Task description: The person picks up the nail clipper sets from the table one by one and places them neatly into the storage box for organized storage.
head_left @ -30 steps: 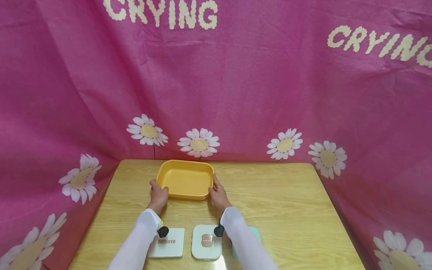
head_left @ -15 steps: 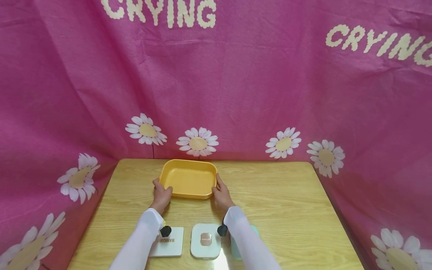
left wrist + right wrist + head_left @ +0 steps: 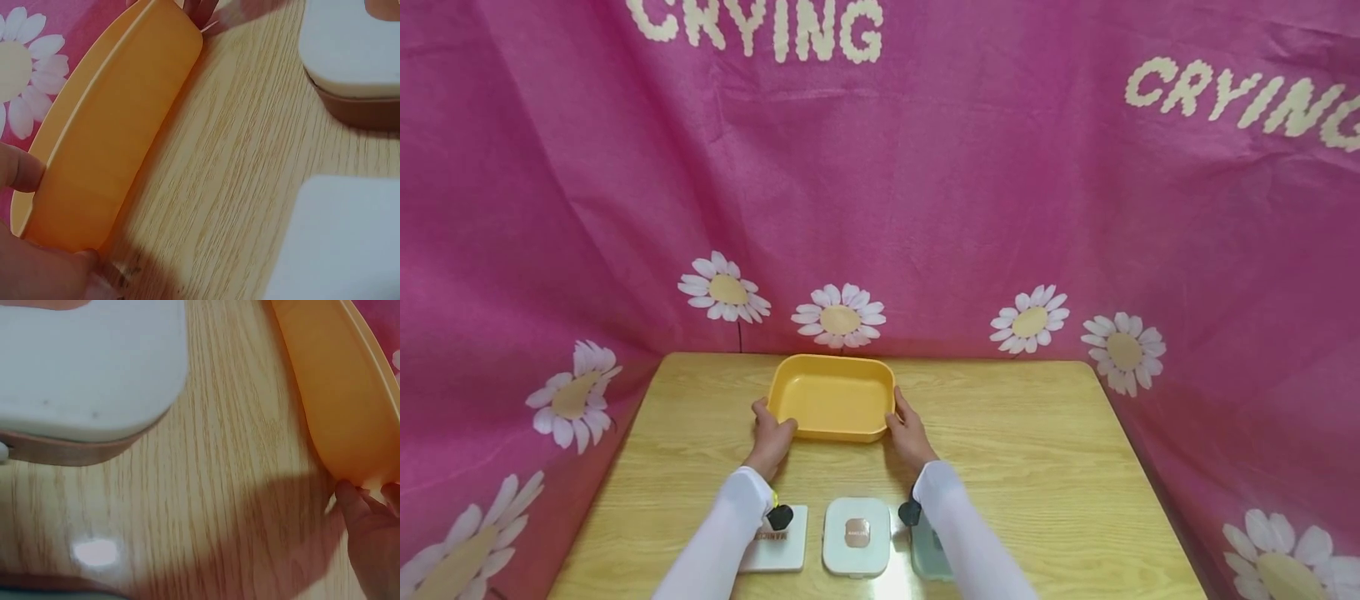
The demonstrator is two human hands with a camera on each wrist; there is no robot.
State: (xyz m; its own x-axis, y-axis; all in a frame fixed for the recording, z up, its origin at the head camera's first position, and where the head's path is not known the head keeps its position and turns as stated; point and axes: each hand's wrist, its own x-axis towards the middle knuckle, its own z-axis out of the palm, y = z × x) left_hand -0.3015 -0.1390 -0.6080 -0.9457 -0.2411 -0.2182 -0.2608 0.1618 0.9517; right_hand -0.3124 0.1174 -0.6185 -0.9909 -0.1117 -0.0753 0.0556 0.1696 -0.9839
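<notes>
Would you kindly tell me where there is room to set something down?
The widest bare patch of table lies right of the yellow tray, right hand and right sleeve; a smaller one, left of the left hand. The near middle is crowded: flat white case, rounded white case, green case.

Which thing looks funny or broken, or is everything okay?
Nothing stands out: the yellow tray, held by left hand and right hand, looks whole; the middle box sits between a partly hidden white box and green box.

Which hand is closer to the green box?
Right. The right hand is beyond the green box, almost in line with it; the left hand is also beyond it, but farther left.
</notes>
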